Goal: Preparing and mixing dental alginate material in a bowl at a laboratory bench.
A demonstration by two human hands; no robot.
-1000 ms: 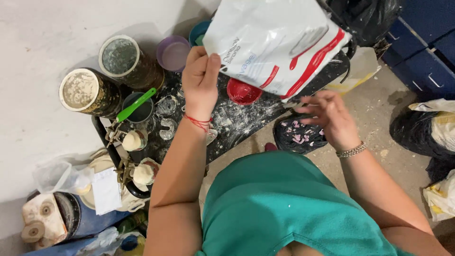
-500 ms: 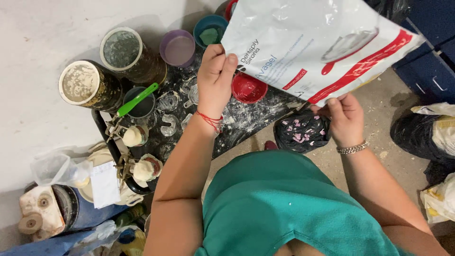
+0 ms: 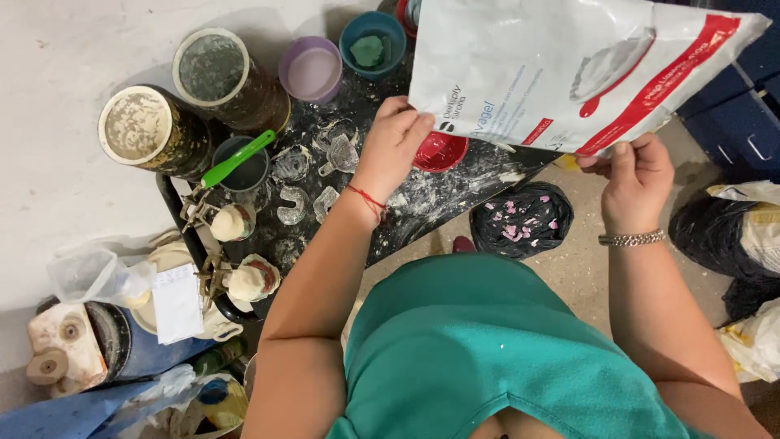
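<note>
Both my hands hold up a large white bag (image 3: pixel 569 69) with red and blue print. My left hand (image 3: pixel 392 146) grips its lower left corner, a red string on the wrist. My right hand (image 3: pixel 638 180), with a metal bracelet, pinches the bag's lower right edge. The bag hangs over a dusty black tray (image 3: pixel 455 191). Just under the bag's edge a red bowl (image 3: pixel 439 153) sits on that tray. Clear dental trays (image 3: pixel 313 183) lie on the tray left of my left hand.
Two dirty round tubs (image 3: pixel 146 130) (image 3: pixel 219 69), a purple bowl (image 3: pixel 310 69), a blue bowl (image 3: pixel 372 36) and a dark cup with a green spatula (image 3: pixel 240 158) stand at the left. Plaster casts (image 3: pixel 244 276) sit near the tray's front. A black bin bag (image 3: pixel 520 219) holds pink scraps.
The bag has swung to the right and flattened out. My right hand rose from the black bin bag and took hold of the white bag's lower edge.
</note>
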